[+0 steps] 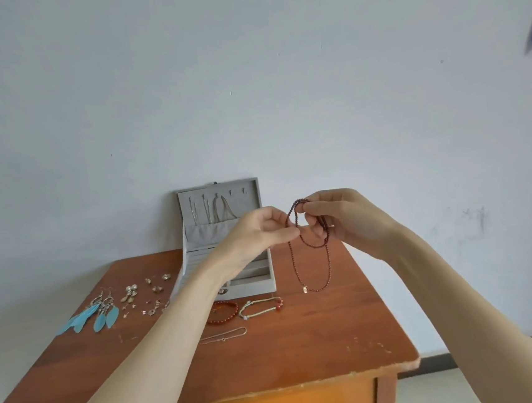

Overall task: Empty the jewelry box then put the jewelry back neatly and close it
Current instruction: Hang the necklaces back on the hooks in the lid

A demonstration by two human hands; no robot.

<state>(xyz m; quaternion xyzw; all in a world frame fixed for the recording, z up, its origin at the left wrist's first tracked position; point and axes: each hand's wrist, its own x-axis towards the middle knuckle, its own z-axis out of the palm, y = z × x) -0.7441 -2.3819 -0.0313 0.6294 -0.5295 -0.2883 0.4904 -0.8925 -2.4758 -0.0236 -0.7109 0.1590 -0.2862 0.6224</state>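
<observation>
Your left hand [262, 231] and right hand [341, 217] hold a dark red beaded necklace [310, 252] up in the air to the right of the open grey jewelry box [226, 237]. Your left fingertips pinch one strand; your right fingers curl round the gathered loops, and the rest hangs down above the wooden table [304, 343]. On the table lie blue feather earrings [97, 315] and small earrings [150, 293] left of the box, with a red bead bracelet [221, 312], a cord bracelet [262, 307] and a thin chain [224, 335] in front.
</observation>
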